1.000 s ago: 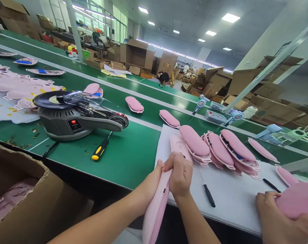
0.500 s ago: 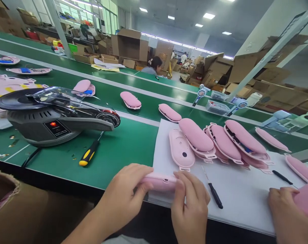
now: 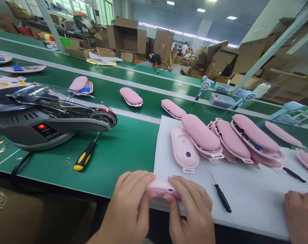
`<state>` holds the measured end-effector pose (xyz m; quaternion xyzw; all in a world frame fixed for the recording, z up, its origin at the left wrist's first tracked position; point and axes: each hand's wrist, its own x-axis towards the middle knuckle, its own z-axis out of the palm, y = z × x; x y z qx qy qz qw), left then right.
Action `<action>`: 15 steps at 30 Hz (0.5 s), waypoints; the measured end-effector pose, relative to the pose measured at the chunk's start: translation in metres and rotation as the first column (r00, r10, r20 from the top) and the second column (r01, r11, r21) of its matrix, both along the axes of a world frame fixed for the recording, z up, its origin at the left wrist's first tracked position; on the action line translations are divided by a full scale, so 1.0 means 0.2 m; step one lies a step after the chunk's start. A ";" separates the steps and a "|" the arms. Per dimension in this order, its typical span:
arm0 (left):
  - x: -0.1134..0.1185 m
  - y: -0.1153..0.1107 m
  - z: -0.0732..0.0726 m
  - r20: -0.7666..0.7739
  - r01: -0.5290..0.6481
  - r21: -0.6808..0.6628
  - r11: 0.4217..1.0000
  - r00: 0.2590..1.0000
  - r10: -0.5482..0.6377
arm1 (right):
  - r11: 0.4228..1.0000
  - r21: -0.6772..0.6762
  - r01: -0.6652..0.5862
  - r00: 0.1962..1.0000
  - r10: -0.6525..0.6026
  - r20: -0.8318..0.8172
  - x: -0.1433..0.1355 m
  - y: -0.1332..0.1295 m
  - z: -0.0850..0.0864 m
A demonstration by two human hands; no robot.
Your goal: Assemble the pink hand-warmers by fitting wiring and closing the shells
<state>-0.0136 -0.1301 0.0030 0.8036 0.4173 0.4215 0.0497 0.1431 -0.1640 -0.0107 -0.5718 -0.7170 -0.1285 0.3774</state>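
Both my hands pinch a pink oval plastic case point(image 3: 159, 185) at the front edge of the table, its long side toward me and a small port slot showing. My left hand point(image 3: 133, 200) is closed on its left end, thumb below and fingers on top. Round the right part of the case my right hand point(image 3: 191, 206) is closed the same way, thumb under the slot. Just beyond lies an open pink shell half point(image 3: 185, 149) with a dark round spot. Beside it several pink cases point(image 3: 201, 132) overlap in a heap, some gaping with dark parts inside.
A thin black screwdriver point(image 3: 222, 198) lies on the white sheet point(image 3: 247, 193), another point(image 3: 294, 174) farther right. To the left stand a grey machine point(image 3: 49, 125) with a red light and a yellow-black screwdriver point(image 3: 85, 156). Another person's hand point(image 3: 301, 213) rests at the right edge.
My right hand has shifted left along the case, and its thumb is now under the port slot. The other person's hand has moved right, its pink case out of view. My view has shifted slightly.
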 end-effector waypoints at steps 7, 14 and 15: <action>0.11 -0.04 -0.11 -0.025 -0.125 0.068 0.990 0.992 0.127 | 0.985 0.063 0.162 0.972 -0.148 -0.182 -0.05 -0.03 -0.07; 0.13 0.03 -0.12 0.170 -0.089 0.022 0.996 0.982 0.084 | 0.956 0.135 0.260 0.960 -0.241 -0.144 -0.10 0.02 -0.07; 0.12 0.04 -0.13 0.197 -0.100 0.023 0.995 0.976 0.094 | 0.957 0.137 0.257 0.963 -0.243 -0.116 -0.09 0.02 -0.06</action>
